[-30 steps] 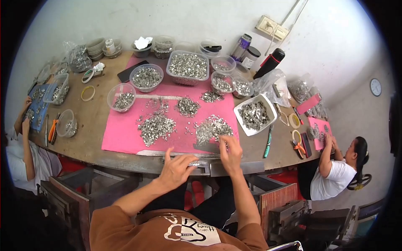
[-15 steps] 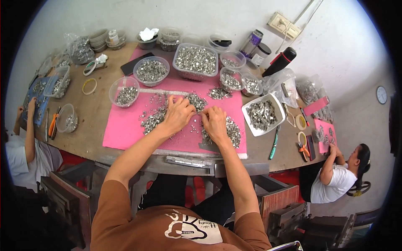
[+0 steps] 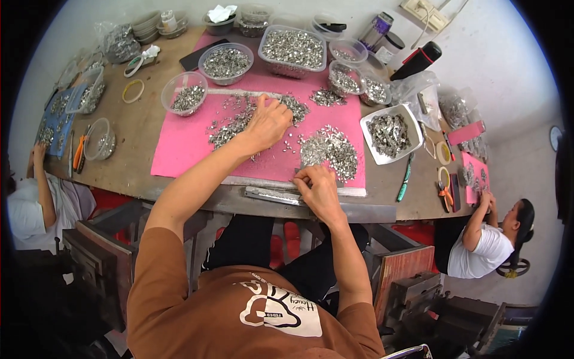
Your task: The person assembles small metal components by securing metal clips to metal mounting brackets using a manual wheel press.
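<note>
Small shiny metal pieces lie in loose heaps on a pink mat (image 3: 179, 149) in front of me. My left hand (image 3: 269, 124) is bent over the mat between the left heap (image 3: 230, 128) and the far heap (image 3: 294, 107). Its fingers are curled down, and the fingertips are partly hidden. At the mat's near edge, my right hand (image 3: 321, 190) is closed in a pinch beside the right heap (image 3: 330, 151). What either hand holds, if anything, is too small or hidden to make out.
Clear tubs of metal pieces (image 3: 293, 51) line the back, and a white square dish (image 3: 391, 133) stands at right. Green-handled tool (image 3: 406, 178), orange-handled pliers (image 3: 444, 192) and a black flask (image 3: 417, 60) lie or stand beyond. Co-workers sit left (image 3: 36, 209) and right (image 3: 484, 239).
My right hand has drawn back from the far heap to the mat's near edge. My left hand stays by the heaps. The whole view has shifted, with the table higher in the picture.
</note>
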Demonstrator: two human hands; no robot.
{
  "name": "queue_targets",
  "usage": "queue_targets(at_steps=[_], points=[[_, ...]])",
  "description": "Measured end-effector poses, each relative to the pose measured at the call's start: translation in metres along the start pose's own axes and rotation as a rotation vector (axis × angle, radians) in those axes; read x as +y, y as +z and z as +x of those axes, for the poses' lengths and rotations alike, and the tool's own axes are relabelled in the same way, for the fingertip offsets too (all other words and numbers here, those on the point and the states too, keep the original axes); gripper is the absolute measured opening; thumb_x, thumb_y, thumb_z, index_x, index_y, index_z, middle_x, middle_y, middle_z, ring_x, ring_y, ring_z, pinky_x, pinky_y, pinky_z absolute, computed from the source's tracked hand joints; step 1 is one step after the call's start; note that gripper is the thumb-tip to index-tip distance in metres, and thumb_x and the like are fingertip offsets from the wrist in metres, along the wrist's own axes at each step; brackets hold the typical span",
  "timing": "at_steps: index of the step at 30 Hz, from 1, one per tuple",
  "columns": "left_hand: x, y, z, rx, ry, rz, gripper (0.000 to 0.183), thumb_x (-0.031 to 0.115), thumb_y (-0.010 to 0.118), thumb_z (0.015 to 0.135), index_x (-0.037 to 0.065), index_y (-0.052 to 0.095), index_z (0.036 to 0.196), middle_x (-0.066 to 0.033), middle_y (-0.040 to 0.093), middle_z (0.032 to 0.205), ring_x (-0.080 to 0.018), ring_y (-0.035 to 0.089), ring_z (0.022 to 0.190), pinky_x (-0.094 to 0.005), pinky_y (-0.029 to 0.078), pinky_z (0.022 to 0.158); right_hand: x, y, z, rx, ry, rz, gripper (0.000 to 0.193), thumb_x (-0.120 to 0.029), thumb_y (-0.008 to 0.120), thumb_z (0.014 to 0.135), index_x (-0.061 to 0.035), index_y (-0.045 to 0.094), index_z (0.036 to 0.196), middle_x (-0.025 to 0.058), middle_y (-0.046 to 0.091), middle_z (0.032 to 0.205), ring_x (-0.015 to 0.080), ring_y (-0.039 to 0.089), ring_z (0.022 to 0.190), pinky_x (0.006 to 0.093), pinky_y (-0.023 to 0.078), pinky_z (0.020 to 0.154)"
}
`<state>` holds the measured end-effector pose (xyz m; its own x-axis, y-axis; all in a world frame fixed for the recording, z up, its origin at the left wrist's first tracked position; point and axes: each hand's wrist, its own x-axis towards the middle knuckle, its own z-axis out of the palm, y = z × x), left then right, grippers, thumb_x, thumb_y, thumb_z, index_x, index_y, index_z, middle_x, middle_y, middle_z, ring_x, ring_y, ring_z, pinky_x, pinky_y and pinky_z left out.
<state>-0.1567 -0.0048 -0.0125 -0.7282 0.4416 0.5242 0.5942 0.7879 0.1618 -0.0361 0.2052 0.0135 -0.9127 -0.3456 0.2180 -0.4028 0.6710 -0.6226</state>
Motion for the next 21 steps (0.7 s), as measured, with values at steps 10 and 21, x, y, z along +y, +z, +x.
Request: queue_targets(at_steps=[10,21], points=[[0.002,-0.004,-0.004,0.055,0.14,0.057,0.008,0.006,0.063,0.083,0.007,0.065,0.091,-0.0084,0.063,0.091,-0.0275,0.06,0.099,-0.0546,0.034,0.105,-0.007,-0.003,0.005,0.018,-0.314,-0.148,0.012,-0.004,0.075,0.082,-0.0031,0.072,0.094,0.0101,0.061,0.081,0.031,0.057,0.083,0.0419,0.044,0.079],[0.06,-0.048,-0.051,0.019,-0.112,-0.482,0.007,0.005,0.06,0.092,0.006,0.058,0.099,-0.01,0.062,0.091,-0.0299,0.06,0.094,-0.0471,0.039,0.091,-0.007,-0.016,-0.048,0.07,0.13,0.45,0.007,-0.002,0.069,0.092,0.0025,0.068,0.097,0.0098,0.073,0.101,0.018,0.067,0.094,0.0304,0.052,0.087]])
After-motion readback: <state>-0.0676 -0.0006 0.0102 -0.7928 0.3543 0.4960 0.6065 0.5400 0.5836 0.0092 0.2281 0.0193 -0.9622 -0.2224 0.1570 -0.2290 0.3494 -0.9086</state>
